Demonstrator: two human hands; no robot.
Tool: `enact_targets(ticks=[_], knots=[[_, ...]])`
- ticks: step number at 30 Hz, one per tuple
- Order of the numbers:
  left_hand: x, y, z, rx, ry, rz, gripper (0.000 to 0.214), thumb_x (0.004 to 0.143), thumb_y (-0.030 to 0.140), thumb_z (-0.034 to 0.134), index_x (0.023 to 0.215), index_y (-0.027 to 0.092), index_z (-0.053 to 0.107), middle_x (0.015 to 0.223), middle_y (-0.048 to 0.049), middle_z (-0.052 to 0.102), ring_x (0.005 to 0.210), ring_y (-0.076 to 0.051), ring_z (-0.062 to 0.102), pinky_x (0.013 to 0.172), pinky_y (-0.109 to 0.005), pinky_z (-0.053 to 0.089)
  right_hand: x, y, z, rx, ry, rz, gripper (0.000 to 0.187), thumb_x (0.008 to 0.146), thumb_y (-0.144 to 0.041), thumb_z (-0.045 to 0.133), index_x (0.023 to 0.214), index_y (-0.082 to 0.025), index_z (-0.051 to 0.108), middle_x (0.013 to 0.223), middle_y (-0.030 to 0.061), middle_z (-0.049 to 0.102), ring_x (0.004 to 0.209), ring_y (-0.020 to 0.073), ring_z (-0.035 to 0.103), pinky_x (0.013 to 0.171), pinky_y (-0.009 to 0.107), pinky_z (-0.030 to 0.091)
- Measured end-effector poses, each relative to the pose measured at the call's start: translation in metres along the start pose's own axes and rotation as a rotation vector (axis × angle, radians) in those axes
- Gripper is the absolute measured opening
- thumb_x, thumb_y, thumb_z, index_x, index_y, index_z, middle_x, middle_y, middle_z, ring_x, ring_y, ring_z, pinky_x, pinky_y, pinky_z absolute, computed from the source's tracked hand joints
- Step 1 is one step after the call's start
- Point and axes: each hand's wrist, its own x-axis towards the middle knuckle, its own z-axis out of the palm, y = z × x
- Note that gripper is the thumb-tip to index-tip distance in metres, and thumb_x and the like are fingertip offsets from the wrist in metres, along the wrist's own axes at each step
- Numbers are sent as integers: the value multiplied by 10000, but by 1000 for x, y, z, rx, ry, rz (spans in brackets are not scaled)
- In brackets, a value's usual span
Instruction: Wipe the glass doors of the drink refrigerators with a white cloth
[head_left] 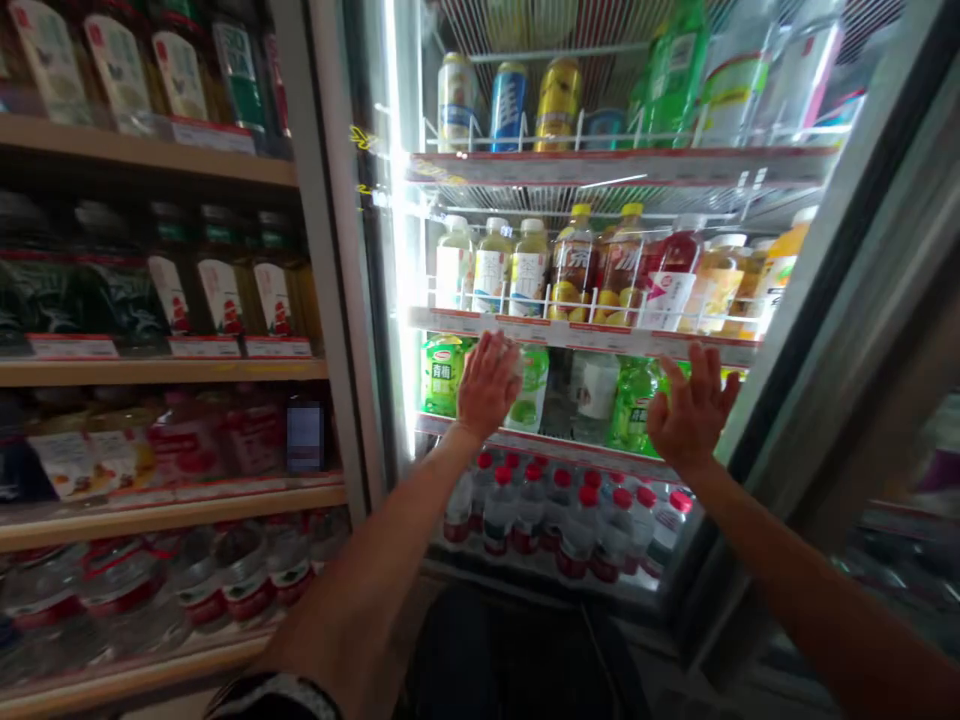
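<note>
My left hand (pixel 489 385) reaches to the third shelf of a lit drinks cooler, its fingers stretched out. It is in front of a green-labelled bottle (pixel 531 385); whether it touches the bottle I cannot tell. To its left stands a green bottle with a dark label panel (pixel 440 375). Spread fingers show on my right hand (pixel 691 408), which holds nothing and is nearest another green bottle (pixel 632 408) at the right of that shelf. Between the hands is a bottle with a pale label (pixel 598 385), partly in shadow.
Juice and tea bottles (pixel 574 260) line the shelf above, behind a wire rail. Cans (pixel 510 105) stand higher up. Red-capped water bottles (pixel 531 505) fill the bottom. The cooler's frame (pixel 832 340) flanks my right arm; wooden shelves (pixel 150 372) with drinks stand left.
</note>
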Motion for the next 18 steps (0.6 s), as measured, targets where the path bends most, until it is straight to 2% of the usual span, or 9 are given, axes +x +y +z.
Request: enact_targets(ticks=[3,5,7,8,9,11,12,15,18], knots=[[8,-31,-11,87,146,-325,434,904,293,342,1302,124,375,1472,-158,266,1401,-212,79,1117,-448,253,0,1,1,27,11,-16,503,780,-197,459,1281,-153,479,1432,154,355,1329,323,306,1061,560,196],[16,-24,-8,90,173,-350,444,907,278,319,1307,89,357,1485,-175,217,1403,-210,19,1129,-449,223,0,1,1,39,9,-18,520,764,-182,460,1281,-132,480,1429,167,353,1327,341,302,1044,591,203],[22,5,3,19,62,-121,440,904,253,306,1308,86,359,1483,-164,230,1401,-207,-13,1133,-456,208,0,1,1,36,7,-9,511,768,-183,452,1274,-129,490,1421,170,365,1327,341,301,1048,586,200],[24,22,10,-47,-77,72,444,899,252,320,1315,103,359,1483,-143,242,1401,-209,-7,1134,-460,204,0,1,1,31,4,-4,500,776,-193,447,1269,-130,495,1418,169,370,1327,339,301,1051,580,200],[25,39,15,-81,-133,181,414,895,259,335,1295,170,400,1468,-77,304,1400,-175,61,1133,-413,233,0,1,1,29,0,-1,488,785,-204,440,1264,-131,500,1415,168,374,1327,337,302,1052,577,200],[25,59,19,-124,-219,311,384,893,265,343,1262,220,441,1431,-26,379,1386,-151,159,1120,-375,270,1,0,0,29,-6,3,469,801,-224,429,1255,-133,505,1413,165,375,1325,333,306,1050,583,200],[24,59,17,-125,-237,314,379,893,276,347,1253,219,451,1417,-30,401,1381,-156,186,1115,-378,279,1,0,-1,30,-9,3,468,802,-229,428,1253,-134,504,1413,164,375,1325,332,307,1048,588,200],[22,21,2,-91,-189,111,401,888,310,368,1259,178,448,1416,-92,392,1386,-199,176,1123,-427,247,1,-1,-1,12,-21,15,463,806,-227,423,1257,-153,496,1413,150,380,1338,301,293,1068,555,187],[30,-31,-11,-27,73,-277,446,885,309,360,1286,118,402,1478,-144,256,1402,-229,91,1140,-457,177,1,-2,0,-13,-26,14,469,803,-211,429,1268,-172,478,1422,132,373,1356,268,262,1090,516,166]])
